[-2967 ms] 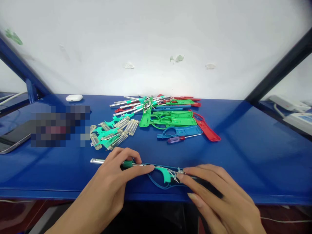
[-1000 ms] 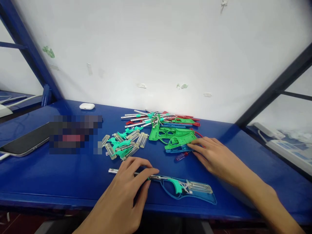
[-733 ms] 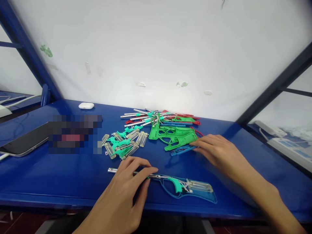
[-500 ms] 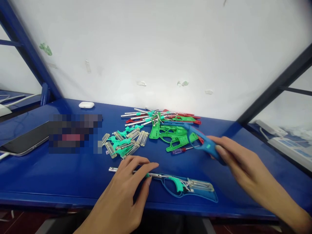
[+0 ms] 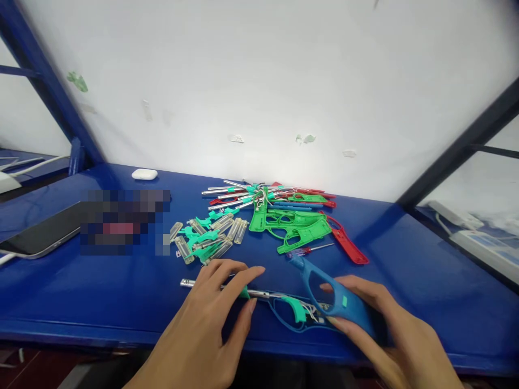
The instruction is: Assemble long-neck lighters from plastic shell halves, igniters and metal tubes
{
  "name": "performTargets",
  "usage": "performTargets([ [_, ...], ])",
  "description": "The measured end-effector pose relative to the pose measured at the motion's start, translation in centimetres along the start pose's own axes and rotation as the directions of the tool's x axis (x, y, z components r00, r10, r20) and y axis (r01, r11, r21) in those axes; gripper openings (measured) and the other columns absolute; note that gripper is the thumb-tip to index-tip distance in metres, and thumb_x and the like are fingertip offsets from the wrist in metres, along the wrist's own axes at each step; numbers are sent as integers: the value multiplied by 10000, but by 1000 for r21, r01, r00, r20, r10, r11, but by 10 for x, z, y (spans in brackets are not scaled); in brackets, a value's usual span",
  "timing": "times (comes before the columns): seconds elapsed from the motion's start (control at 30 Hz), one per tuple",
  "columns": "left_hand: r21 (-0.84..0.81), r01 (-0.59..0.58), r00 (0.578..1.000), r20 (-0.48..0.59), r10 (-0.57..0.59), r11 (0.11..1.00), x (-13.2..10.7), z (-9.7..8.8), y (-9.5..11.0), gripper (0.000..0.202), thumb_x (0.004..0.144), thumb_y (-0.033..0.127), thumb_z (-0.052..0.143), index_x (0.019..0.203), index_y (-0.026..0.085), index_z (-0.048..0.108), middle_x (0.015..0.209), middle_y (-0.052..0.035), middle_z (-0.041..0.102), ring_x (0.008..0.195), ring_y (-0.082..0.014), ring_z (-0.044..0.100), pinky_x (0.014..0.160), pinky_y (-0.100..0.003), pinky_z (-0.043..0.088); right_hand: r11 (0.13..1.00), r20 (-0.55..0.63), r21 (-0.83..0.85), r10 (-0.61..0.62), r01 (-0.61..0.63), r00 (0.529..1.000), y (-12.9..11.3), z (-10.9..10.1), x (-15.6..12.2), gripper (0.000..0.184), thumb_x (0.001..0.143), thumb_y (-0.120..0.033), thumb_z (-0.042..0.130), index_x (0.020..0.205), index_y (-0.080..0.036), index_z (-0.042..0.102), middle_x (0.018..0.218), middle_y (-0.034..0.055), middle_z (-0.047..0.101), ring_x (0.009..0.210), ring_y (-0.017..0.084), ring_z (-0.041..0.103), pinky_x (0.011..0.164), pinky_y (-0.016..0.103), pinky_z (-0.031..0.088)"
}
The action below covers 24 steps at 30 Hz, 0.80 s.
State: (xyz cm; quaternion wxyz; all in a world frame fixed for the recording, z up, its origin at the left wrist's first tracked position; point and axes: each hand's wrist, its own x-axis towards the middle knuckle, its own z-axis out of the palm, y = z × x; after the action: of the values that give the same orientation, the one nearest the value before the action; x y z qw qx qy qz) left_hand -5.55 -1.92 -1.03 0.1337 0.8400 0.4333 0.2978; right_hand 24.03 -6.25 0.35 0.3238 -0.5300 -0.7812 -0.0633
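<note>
The blue lower shell [image 5: 292, 327] lies open side up near the table's front edge, directly in front of you. A silver tube [image 5: 258, 294], a teal trigger [image 5: 299, 310] and white wires [image 5: 311, 312] are already laid along it, so the inner parts look largely in place. The shell isn't closed: the blue upper half [image 5: 352, 310] hangs tilted above its grip end, not yet lined up, and hides what lies beneath. You can't tell from here whether the two halves touch.

Your right hand [image 5: 409, 329] has that upper half pinched between thumb and fingers at its broad end. Your left hand [image 5: 206, 313] arches over the tube, thumb and forefinger parted; whether its other fingers grip the tube is hidden.

Just beyond the upper half's tip lies a purple-handled screwdriver [image 5: 300, 252]. Behind are green shells [image 5: 308, 235] and a red shell [image 5: 351, 246], with clear tanks [image 5: 185, 250] among teal pieces to the left.
</note>
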Motion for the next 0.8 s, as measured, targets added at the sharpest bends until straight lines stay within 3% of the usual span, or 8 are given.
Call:
performTargets([
  [0.17, 16, 3, 1000, 8, -3, 1000, 0, -1, 2, 524, 1080, 270, 495, 1580, 379, 383, 1483, -68, 550, 1422, -291, 503, 1192, -596, 468, 993, 61, -3, -117, 118, 991, -2, 6, 3, 366, 1039, -509, 606, 1337, -311, 686, 1161, 11, 810, 995, 202, 804, 857, 270, 671],
  [0.37, -10, -53, 998, 21, 53, 999, 1, 0, 0, 450, 1087, 282, 529, 1517, 394, 465, 1408, -50, 608, 1367, -270, 538, 1151, -549, 504, 983, 22, -58, -175, 176, 984, -6, 13, 5, 343, 1048, -503, 591, 1290, -305, 731, 1108, 1, 828, 969, 213, 793, 849, 322, 671],
  [0.57, -31, -87, 996, 31, 88, 996, 2, 4, -1, 372, 1102, 236, 506, 1451, 365, 526, 1359, -45, 616, 1334, -258, 526, 1127, -522, 484, 983, 15, -79, -167, 168, 986, -4, 14, -1, 335, 1043, -514, 593, 1256, -300, 737, 1121, -2, 825, 988, 217, 790, 870, 340, 663],
  [0.8, -31, -91, 994, 65, 93, 995, 4, 2, 0, 426, 1110, 207, 498, 1494, 388, 482, 1324, -20, 608, 1298, -239, 513, 1105, -492, 472, 989, 35, -82, -124, 126, 992, -3, 17, -5, 367, 1035, -534, 595, 1320, -329, 700, 1162, -9, 807, 1026, 225, 778, 867, 354, 660],
])
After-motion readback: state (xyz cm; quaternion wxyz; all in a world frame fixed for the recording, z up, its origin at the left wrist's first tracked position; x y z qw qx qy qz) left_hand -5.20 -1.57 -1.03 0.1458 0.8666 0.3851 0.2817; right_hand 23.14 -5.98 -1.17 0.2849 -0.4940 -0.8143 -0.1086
